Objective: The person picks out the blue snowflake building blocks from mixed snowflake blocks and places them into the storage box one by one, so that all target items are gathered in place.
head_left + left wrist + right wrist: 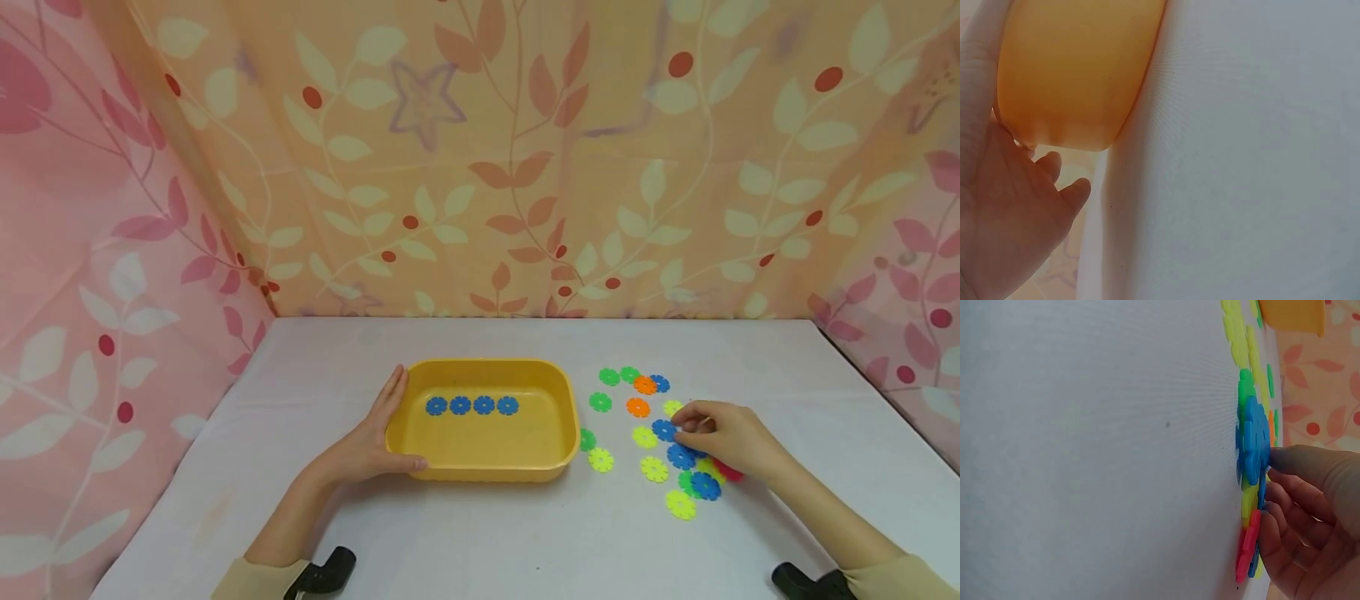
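A yellow plastic tray point(480, 454) stands on the table with a row of several blue notched discs point(461, 405) inside. My left hand point(378, 433) holds the tray's left end, thumb over the near side and fingers at the far left corner; in the left wrist view that hand point(1016, 206) lies against the tray wall point(1079, 75). Right of the tray, my right hand point(723, 429) pinches a blue notched disc point(664, 430) at the edge of the loose pile. From the right wrist view, the thumb of the hand point(1316, 512) touches blue plastic; the index fingertip is hidden.
Loose notched discs lie around the right hand: green point(600, 402), orange point(638, 407), yellow point(681, 504), blue point(706, 486) and a pink one point(729, 471) partly under the hand. A white cloth covers the table point(480, 542). Floral curtains point(525, 167) enclose the back and sides.
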Tool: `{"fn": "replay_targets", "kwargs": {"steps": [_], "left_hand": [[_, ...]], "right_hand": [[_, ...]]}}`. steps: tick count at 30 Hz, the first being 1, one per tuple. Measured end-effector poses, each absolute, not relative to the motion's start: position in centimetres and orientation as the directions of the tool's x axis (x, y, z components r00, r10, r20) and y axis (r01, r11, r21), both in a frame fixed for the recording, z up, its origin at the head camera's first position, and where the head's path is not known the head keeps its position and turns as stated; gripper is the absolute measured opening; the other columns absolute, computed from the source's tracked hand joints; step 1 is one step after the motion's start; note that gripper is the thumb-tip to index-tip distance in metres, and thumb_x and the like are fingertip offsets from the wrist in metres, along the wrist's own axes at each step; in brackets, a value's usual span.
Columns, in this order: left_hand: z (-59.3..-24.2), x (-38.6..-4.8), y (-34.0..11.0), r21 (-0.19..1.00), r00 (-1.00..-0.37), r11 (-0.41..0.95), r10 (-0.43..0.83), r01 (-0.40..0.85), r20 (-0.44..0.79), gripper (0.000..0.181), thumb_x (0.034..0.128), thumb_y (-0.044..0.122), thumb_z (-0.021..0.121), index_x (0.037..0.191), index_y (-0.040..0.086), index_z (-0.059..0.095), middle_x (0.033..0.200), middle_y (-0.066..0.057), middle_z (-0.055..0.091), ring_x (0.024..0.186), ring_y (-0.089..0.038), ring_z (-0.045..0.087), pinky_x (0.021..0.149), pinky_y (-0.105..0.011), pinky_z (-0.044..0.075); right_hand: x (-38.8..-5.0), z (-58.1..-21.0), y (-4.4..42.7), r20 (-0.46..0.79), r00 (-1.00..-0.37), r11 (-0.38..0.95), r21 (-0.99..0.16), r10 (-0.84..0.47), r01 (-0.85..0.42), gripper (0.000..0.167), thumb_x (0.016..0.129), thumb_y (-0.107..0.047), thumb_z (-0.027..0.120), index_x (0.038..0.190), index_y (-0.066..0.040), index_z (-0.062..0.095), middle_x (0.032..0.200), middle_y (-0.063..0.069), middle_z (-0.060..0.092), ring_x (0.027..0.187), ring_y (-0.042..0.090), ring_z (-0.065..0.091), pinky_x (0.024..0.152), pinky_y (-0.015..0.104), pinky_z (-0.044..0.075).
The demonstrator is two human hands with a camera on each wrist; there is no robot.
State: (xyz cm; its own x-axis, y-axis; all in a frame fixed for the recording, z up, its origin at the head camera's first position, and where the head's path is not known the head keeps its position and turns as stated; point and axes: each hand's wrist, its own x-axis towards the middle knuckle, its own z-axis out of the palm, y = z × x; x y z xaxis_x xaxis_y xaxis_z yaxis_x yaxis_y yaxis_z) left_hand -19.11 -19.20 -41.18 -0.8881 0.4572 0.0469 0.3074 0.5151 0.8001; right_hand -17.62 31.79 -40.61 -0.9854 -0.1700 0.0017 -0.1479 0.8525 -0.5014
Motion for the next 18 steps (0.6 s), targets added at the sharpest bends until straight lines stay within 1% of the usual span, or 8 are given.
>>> {"fn": "replay_targets", "kwargs": {"steps": [9,13,18], "left_hand": [[-41.28,-19.12,-19.21,0.798,-0.888,0.518,0.457,0.309,0.047,0.127,0.0705,0.041,0.085,0.157,0.016,-0.004,0.163,-0.002,-0.013,0.148,-0.028,-0.007,0.113,-0.059,0.011],[-41.25,-19.12,-19.20,0.797,-0.889,0.521,0.456,0.306,0.043,0.127,0.0702,0.041,0.085,0.158,0.017,-0.004,0.162,0.002,-0.014,0.148,-0.028,-0.007,0.113,-0.059,0.011],[-41.27,-19.13,-19.22,0.797,-0.889,0.519,0.457,0.308,0.046,0.127,0.0707,0.040,0.085,0.157,0.015,-0.004,0.162,0.007,-0.014,0.148,-0.027,-0.007,0.113,-0.059,0.011]], "right_hand": [[-17.70,-40.70,31.69,0.007,-0.985,0.860,-0.485,-0.174,-0.156,0.021,0.084,-0.026,0.077,0.099,-0.012,0.072,0.080,-0.006,0.060,0.075,0.016,0.052,0.061,0.022,0.045],[-17.64,-40.74,31.76,0.011,-0.984,0.858,-0.487,-0.180,-0.163,0.019,0.084,-0.026,0.078,0.097,-0.014,0.072,0.079,-0.006,0.060,0.075,0.016,0.052,0.061,0.022,0.045],[-17.74,-40.81,31.79,0.025,-0.982,0.856,-0.485,-0.189,-0.178,0.019,0.084,-0.026,0.077,0.097,-0.012,0.073,0.077,-0.006,0.058,0.074,0.016,0.050,0.061,0.022,0.044]]}}
